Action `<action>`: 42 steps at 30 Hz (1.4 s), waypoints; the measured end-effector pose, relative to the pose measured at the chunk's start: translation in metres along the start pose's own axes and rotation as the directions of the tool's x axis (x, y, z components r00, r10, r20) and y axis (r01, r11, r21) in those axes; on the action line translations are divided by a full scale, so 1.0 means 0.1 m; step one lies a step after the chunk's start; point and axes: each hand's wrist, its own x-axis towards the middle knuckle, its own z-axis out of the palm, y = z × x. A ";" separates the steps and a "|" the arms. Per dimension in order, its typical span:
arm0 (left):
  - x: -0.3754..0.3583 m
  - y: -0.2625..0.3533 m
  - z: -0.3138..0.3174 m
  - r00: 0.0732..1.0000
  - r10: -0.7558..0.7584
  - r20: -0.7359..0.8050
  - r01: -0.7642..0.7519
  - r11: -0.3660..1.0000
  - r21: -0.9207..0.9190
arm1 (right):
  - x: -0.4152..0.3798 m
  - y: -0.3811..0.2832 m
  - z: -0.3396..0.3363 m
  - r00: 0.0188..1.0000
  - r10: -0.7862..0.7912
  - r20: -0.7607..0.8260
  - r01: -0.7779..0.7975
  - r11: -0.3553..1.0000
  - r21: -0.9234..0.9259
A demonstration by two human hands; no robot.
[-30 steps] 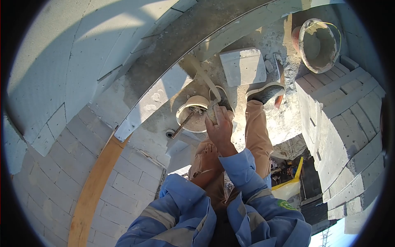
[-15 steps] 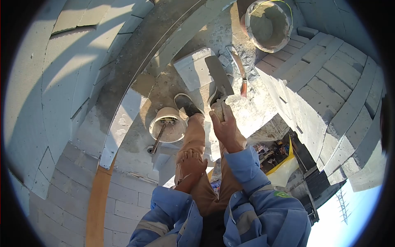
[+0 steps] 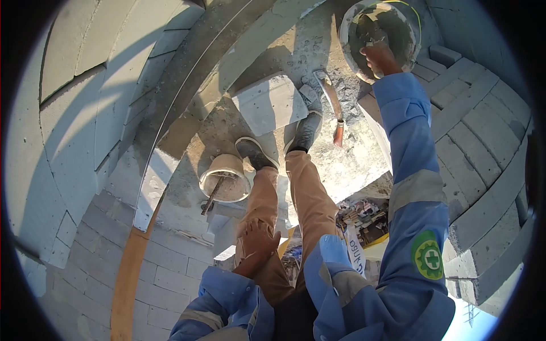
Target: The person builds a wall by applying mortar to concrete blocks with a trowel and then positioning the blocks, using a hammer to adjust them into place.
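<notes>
My right hand [image 3: 380,59] reaches into a large mortar-smeared bucket [image 3: 344,40], its fingers wrapped round a trowel [image 3: 369,28]. The trowel's blade dips into the grey mix, so only part of it shows. My left hand [image 3: 257,241] lies on my left thigh, fingers stretched out over the trouser leg, holding nothing. Between my shoes and the bucket, a blade tool with a reddish handle [image 3: 330,105] lies on the dusty floor. A light grey block [image 3: 270,104] lies just beyond my shoes.
A smaller pale bucket [image 3: 226,170] with a stick-like handle in it stands by my left foot. Stacked grey blocks [image 3: 472,119] rise on the right, and a block wall [image 3: 79,102] on the left. Rubble and packaging [image 3: 361,219] lie below an edge near my right leg.
My right hand has moved with the trowel from above my right foot, forward and right into the large bucket. My left hand stays on my thigh.
</notes>
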 end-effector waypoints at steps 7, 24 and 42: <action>0.00 0.30 -0.13 0.998 -0.061 0.006 0.061 0.998 0.022 | -0.56 0.14 -0.03 0.977 -0.035 0.208 -0.076 0.861 0.503; 0.02 -0.06 -0.15 0.999 0.017 0.052 -0.018 1.000 0.015 | -2.43 0.09 1.04 0.862 -0.438 0.254 0.085 0.620 0.780; -0.06 -0.44 -0.05 0.995 0.063 0.080 -0.060 0.997 -0.047 | -3.82 -0.86 3.27 0.760 -0.630 -0.161 0.649 0.719 0.251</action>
